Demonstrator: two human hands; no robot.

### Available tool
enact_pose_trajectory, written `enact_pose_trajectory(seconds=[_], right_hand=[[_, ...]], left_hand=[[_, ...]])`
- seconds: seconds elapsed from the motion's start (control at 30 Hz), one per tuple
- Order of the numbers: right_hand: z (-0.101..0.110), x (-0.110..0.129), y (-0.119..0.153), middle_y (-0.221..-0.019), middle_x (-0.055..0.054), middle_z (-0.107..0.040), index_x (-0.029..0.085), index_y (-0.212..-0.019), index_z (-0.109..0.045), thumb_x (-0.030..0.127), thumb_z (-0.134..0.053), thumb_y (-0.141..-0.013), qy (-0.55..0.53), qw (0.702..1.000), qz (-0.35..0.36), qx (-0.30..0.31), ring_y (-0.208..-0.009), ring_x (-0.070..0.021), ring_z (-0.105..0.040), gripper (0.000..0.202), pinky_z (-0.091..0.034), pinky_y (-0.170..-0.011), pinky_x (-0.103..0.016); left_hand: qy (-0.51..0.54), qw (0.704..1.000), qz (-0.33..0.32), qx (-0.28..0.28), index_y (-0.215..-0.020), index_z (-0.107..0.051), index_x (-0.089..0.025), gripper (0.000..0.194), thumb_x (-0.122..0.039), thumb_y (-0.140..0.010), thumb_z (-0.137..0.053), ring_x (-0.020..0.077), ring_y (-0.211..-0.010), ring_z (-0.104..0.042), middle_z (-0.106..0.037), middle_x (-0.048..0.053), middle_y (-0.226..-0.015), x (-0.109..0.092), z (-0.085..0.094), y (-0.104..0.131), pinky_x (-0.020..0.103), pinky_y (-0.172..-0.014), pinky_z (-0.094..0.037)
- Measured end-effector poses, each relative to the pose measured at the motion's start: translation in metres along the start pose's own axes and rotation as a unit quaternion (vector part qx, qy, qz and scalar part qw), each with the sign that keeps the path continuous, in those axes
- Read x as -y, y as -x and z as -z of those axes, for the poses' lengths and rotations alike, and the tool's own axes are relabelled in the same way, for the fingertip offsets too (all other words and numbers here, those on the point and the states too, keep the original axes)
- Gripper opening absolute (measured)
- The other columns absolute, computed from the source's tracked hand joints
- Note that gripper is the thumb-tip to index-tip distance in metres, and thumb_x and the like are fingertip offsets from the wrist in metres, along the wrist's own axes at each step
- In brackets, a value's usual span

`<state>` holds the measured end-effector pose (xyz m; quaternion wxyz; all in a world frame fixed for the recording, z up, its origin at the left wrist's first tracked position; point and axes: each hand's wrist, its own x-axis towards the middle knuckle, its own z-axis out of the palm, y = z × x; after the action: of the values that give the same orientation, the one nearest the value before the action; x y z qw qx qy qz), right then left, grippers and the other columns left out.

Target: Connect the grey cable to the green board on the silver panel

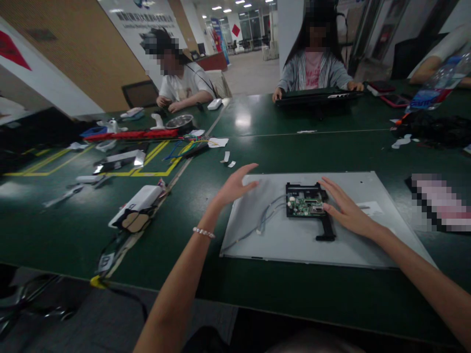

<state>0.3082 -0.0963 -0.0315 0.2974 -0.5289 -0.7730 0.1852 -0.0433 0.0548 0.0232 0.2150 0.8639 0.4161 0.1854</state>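
A pale flat panel (272, 245) lies on the green table (176, 260) before me. On it rests a black bracket (327, 228) with a green circuit board (307, 207), and grey cables (265, 215) run from its left side toward the panel's lower left corner. My left hand (237, 185), a beaded bracelet on the wrist, hovers by the panel's upper left edge with thumb and fingers apart, holding nothing. At the bracket's right side is my right hand (344, 208), fingers spread; whether its fingertips touch the bracket I cannot tell.
A white power strip (142, 201) and cables lie left. Farther back are a metal bowl (180, 122) and paper scraps (225, 157). A phone-like object (441, 203) and a bottle (434, 90) are right. Across the table one person (186, 83) sits; another person (314, 71) holds a black panel (320, 98).
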Motion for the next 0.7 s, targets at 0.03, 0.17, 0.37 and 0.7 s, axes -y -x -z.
enact_pose_trajectory(seconds=[0.03,0.17,0.37,0.7], right_hand=[[0.000,0.000,0.001,-0.164,-0.005,-0.022,0.034,-0.156,-0.017,0.051,-0.035,-0.099,-0.017,1.000,-0.001,-0.012,-0.150,-0.0250,-0.021,0.062,-0.023,-0.120,-0.049],[0.000,-0.001,0.000,-0.161,-0.006,-0.029,0.032,-0.155,-0.022,0.049,-0.034,-0.101,-0.059,0.997,-0.015,-0.040,-0.148,-0.0236,-0.026,0.058,-0.021,-0.121,-0.048],[-0.003,-0.002,-0.002,-0.156,-0.008,-0.038,0.032,-0.153,-0.026,0.051,-0.032,-0.100,-0.061,0.996,-0.036,-0.046,-0.144,-0.0263,-0.034,0.057,-0.026,-0.119,-0.052],[-0.005,-0.004,-0.001,-0.156,-0.009,-0.038,0.029,-0.153,-0.026,0.049,-0.037,-0.100,-0.060,0.997,-0.029,-0.028,-0.144,-0.0242,-0.034,0.057,-0.026,-0.120,-0.048]], left_hand=[[-0.036,0.998,0.033,-0.029,-0.143,-0.045,-0.021,0.057,-0.042,-0.090,-0.053,0.0273,-0.137,-0.045,-0.049,0.010,-0.148,0.017,0.008,-0.003,0.047,-0.115,-0.035],[-0.164,0.981,0.091,-0.047,-0.128,-0.058,-0.012,0.038,-0.022,-0.093,-0.050,0.0262,-0.126,-0.053,-0.058,0.012,-0.137,0.071,0.031,-0.012,0.043,-0.112,-0.038],[-0.253,0.965,0.058,0.032,-0.120,-0.058,-0.003,0.030,-0.005,-0.093,-0.046,0.0161,-0.118,-0.054,-0.062,0.005,-0.131,0.092,0.051,-0.030,0.033,-0.113,-0.034],[-0.364,0.930,0.027,0.053,-0.099,-0.066,-0.008,0.020,-0.007,-0.094,-0.047,0.0156,-0.098,-0.063,-0.072,0.007,-0.102,0.094,0.053,-0.055,0.031,-0.097,-0.046]])
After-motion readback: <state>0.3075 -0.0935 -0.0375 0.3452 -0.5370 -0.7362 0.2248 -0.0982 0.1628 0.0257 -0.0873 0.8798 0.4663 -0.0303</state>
